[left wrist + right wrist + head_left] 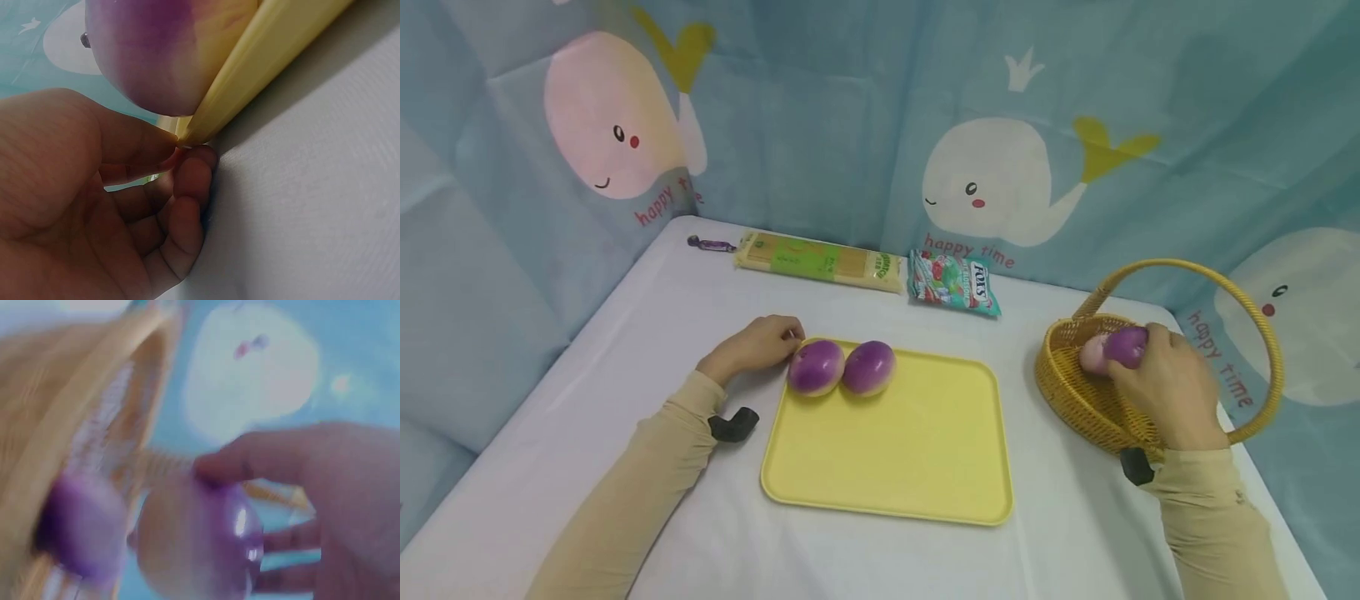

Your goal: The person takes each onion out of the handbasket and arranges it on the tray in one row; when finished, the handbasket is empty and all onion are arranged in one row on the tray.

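Purple and pale, four turnips show: a pair (816, 367) side by side on one yellow tray (887, 450), a third turnip (1092, 355) inside one wicker basket (1054, 398), and a fourth turnip (1126, 347) at the basket's mouth. Behind the tray, left to right, lie one candy (711, 245), one noodle pack (820, 260) and one sweets bag (953, 282). Left hand (765, 340), fingers curled, pinches the tray's far left corner (just beside a turnip). Right hand (1176, 383), spread about a turnip's width, grips that fourth one between thumb and fingers.
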Action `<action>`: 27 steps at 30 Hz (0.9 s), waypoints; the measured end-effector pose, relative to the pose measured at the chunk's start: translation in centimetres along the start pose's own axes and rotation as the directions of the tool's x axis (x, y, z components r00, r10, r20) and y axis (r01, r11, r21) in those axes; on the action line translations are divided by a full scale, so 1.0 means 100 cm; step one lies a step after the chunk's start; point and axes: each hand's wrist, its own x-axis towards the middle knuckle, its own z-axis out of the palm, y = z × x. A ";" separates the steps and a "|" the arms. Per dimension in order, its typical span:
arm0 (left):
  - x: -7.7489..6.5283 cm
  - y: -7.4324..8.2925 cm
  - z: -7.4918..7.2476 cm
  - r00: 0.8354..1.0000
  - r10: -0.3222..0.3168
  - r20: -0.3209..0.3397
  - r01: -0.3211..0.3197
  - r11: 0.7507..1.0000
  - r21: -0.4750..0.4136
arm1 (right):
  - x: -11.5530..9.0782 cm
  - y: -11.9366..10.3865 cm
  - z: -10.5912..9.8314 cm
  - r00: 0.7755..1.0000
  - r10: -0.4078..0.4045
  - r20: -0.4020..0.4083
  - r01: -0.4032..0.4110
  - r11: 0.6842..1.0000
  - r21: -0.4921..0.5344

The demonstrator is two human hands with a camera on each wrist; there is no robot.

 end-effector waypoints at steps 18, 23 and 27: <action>0.001 0.000 0.002 0.999 -0.040 0.005 0.040 0.999 -0.003 | -0.019 -0.127 0.079 0.822 -0.569 -0.041 0.568 0.811 0.142; 0.000 0.000 0.002 0.999 -0.039 0.004 0.039 0.999 -0.003 | -0.022 -0.134 0.086 0.813 -0.581 -0.030 0.579 0.802 0.144; 0.000 -0.001 0.001 0.999 -0.038 0.009 0.038 0.999 -0.010 | -0.022 -0.137 0.090 0.782 -0.621 -0.058 0.622 0.770 0.138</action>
